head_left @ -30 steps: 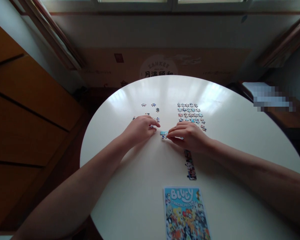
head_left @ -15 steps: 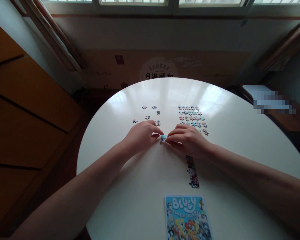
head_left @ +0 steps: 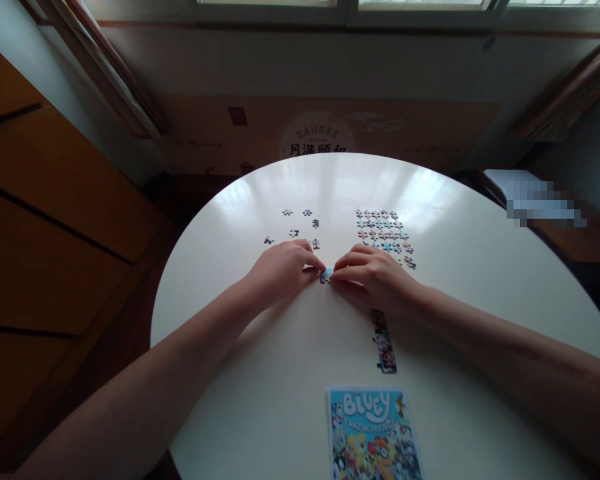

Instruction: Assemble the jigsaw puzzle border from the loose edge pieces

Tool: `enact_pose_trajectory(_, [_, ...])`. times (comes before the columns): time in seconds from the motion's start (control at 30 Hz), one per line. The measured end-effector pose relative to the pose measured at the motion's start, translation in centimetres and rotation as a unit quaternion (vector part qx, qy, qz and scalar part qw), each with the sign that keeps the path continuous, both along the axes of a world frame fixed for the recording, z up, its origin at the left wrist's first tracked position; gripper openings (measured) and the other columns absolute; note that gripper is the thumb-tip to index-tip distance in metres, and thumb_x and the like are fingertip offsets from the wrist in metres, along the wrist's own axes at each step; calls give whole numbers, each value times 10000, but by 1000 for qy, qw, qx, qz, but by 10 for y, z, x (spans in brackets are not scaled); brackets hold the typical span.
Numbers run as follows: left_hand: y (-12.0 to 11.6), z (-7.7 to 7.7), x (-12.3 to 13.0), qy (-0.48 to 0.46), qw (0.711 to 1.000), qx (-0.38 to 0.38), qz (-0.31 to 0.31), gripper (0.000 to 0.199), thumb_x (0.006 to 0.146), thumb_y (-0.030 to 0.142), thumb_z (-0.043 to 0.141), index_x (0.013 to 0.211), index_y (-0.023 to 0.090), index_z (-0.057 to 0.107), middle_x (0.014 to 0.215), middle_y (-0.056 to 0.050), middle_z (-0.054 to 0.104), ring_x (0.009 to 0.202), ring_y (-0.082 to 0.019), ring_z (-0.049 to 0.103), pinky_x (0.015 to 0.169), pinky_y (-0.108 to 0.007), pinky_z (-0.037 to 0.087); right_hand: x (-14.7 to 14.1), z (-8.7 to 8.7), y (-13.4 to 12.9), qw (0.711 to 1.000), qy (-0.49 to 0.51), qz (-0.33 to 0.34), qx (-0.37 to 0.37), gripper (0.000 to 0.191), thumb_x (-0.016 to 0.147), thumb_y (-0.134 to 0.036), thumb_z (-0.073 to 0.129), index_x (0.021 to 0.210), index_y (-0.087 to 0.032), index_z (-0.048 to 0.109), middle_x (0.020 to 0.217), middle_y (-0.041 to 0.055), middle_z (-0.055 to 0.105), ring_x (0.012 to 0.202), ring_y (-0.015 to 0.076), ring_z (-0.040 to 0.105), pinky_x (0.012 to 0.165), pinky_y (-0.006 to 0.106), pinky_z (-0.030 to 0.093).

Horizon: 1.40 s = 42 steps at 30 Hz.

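Note:
Between my two hands lie small light-blue jigsaw puzzle pieces (head_left: 327, 275) on the white table. From the left, my left hand (head_left: 284, 268) pinches their edge with thumb and forefinger. My right hand (head_left: 376, 273) pinches the opposite edge, its fingers curled together. Whether the pieces are fully locked together is too small to tell. A joined strip of dark puzzle pieces (head_left: 384, 341) runs toward me below my right wrist, its upper end partly covered by that hand.
Rows of loose puzzle pieces (head_left: 380, 225) lie beyond my right hand, and several scattered pieces (head_left: 293, 233) beyond my left. A Bluey picture sheet (head_left: 375, 433) lies at the near side of the round white table (head_left: 260, 413).
The view has tilted slightly, shifting everything up a little. Both hands keep their pinch on the pieces, which appear turned slightly flatter between the fingers.

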<state>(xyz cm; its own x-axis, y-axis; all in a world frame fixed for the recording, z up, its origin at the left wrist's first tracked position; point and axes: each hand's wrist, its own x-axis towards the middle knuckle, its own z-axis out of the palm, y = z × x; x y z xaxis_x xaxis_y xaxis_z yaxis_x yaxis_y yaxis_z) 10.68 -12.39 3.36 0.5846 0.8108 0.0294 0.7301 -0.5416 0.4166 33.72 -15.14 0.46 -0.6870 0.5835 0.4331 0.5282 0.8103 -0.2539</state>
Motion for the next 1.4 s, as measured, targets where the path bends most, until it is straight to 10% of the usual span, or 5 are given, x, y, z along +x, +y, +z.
enact_pose_trajectory(1.4, [-3, -5, 4, -21, 999, 14, 21, 143, 853, 277, 671, 886, 287, 809, 952, -20, 720, 806, -178, 644, 719, -308, 482, -3, -1, -1, 1000, -4, -16, -25, 172, 970, -236, 596, 1011, -260, 761, 983, 22, 756, 895, 211, 626, 824, 370, 443])
